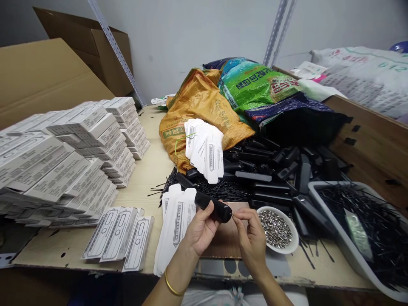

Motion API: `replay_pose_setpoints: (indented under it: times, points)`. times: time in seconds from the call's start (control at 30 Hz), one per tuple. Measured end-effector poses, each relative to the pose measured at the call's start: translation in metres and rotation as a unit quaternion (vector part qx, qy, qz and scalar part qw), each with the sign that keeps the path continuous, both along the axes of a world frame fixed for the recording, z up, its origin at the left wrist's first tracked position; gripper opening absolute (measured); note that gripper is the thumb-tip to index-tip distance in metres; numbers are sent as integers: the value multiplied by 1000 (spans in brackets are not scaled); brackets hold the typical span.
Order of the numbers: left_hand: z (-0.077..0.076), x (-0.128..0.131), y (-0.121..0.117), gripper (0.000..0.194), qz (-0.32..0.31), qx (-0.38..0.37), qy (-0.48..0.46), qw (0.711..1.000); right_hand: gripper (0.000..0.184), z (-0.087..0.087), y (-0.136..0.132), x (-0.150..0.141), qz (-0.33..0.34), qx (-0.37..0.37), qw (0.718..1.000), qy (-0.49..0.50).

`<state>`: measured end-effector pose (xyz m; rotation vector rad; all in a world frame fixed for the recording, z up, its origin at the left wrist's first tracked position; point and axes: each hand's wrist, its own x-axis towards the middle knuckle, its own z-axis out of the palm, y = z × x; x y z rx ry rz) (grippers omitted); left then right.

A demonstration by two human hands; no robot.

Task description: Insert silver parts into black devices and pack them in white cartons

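My left hand (204, 227) is closed round a black, elongated plastic device (213, 207), tilted with its near end toward the right. At that end the thumb and fingertips of my right hand (251, 238) pinch a small metal piece (232, 215), mostly hidden by the fingers. Just right of this hand, a white bowl (295, 246) holds many small shiny metal parts (276, 228). Below both hands lies a brown board (219, 246). Flat white printed cartons (177, 225) are stacked beside my left hand.
Folded white boxes (79, 157) are piled at left, with several more (137, 244) in front. Black devices (274, 187) heap up behind the bowl, near an orange sack (204, 110) and a green sack (258, 83). A grey tray (328, 221) at right contains thin black pieces.
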<state>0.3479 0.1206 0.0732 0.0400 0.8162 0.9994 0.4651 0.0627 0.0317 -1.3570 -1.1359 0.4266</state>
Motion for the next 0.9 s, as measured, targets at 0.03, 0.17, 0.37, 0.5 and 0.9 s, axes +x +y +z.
replay_pose_setpoints:
  times: [0.03,0.17,0.37,0.5,0.9]
  points:
    - [1,0,-1,8,2,4,4,1000,10,0,0,0,0,5,1000,-8]
    - [4,-1,-2,6,-1,24,9,1000,10,0,1,2,3,20,999,-39]
    - [5,-2,-4,9,1,29,13,999,10,1,2,1,5,6,1000,5]
    - [5,-1,-5,10,4,23,18,1000,9,2,2,2,4,14,1000,-2]
    - [9,-5,-14,24,-24,110,71,991,10,-7,1,3,34,4,997,62]
